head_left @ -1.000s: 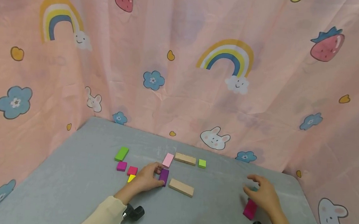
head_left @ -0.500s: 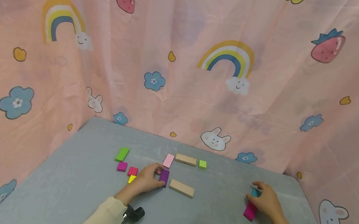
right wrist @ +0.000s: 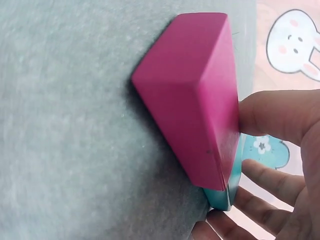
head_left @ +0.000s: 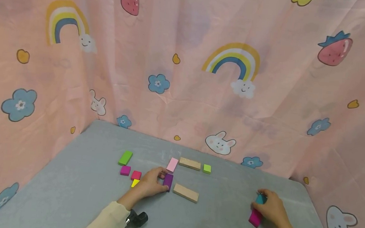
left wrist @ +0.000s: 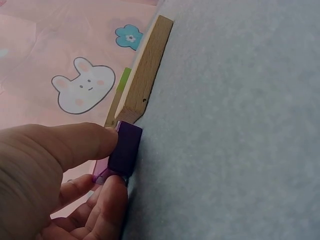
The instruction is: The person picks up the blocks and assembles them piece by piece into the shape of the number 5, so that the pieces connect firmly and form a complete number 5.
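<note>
On the grey table, my left hand [head_left: 151, 183] pinches a purple block [head_left: 168, 182] between thumb and fingers; the left wrist view shows the thumb on top of this block [left wrist: 125, 150]. A pink block [head_left: 172, 165] lies just beyond it, and a plain wooden block [head_left: 186, 193] lies to its right. Far to the right, my right hand [head_left: 271, 207] holds a teal block [head_left: 261, 198] between thumb and fingers, partly hidden by the hand. A magenta block [head_left: 255, 218] sits directly in front of the teal one, large in the right wrist view.
Behind lie a second wooden block [head_left: 189, 163] and a small light-green block [head_left: 207, 169]. Left of my left hand are a green block [head_left: 125, 158], a small magenta block [head_left: 125, 170], a red one [head_left: 136, 175] and a yellow one [head_left: 135, 183]. A pink patterned curtain [head_left: 183, 103] borders the table.
My right hand has come down and closed its thumb and fingers on the teal block. My left hand stays at the purple block; the head view has shifted slightly.
</note>
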Available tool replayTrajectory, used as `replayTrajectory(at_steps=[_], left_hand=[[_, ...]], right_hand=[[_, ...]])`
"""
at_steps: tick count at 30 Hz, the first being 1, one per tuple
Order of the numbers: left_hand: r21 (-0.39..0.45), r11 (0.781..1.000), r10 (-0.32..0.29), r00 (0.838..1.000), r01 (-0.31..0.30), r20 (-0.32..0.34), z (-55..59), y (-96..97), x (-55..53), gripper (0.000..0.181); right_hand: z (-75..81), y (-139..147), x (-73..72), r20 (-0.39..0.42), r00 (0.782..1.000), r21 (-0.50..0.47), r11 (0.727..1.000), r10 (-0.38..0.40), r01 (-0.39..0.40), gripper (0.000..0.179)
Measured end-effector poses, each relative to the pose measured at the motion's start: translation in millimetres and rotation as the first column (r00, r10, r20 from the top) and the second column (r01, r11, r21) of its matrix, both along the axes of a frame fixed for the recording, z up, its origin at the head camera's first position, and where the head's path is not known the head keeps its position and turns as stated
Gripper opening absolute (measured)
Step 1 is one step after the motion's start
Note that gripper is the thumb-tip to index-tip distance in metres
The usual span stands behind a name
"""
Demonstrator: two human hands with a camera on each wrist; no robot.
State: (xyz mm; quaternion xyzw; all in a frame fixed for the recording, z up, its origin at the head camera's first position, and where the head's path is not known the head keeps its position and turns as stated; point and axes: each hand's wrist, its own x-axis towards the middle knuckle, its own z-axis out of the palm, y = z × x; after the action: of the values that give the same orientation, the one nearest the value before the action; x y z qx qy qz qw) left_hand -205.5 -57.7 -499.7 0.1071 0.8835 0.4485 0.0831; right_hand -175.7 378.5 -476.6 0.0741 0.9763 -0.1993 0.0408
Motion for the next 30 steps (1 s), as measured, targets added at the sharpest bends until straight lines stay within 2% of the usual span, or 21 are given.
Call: replayTrajectory(at_steps=[11, 19, 24, 30], left_hand=[[-0.001, 1.000, 0.001, 1.000, -0.001, 0.011, 0.5, 1.7, 1.9, 0.049], [0.004, 1.000, 0.001, 1.000, -0.001, 0.021, 0.4, 2.2, 3.2, 0.049], [0.015, 1.000, -0.002, 1.000, 0.002, 0.023, 0.7, 1.3, 3.1, 0.050], [0.011, 1.000, -0.002, 1.000, 0.002, 0.013, 0.5, 0.7, 2.0, 0.049]], right_hand=[[-0.3, 0.9, 2.5, -0.028, 0.999, 0.011, 1.000, 0.020, -0.020, 0.069], [-0.6, 0.9, 2.2, -0.096, 0.994, 0.046, 0.998, 0.043, -0.039, 0.068], [6.1, -12.8, 4.2, -0.156, 0.984, 0.056, 0.995, 0.092, -0.084, 0.065], [10.2, -35.4, 9.0, -0.238, 0.961, 0.021, 0.989, 0.144, -0.143, 0.059]])
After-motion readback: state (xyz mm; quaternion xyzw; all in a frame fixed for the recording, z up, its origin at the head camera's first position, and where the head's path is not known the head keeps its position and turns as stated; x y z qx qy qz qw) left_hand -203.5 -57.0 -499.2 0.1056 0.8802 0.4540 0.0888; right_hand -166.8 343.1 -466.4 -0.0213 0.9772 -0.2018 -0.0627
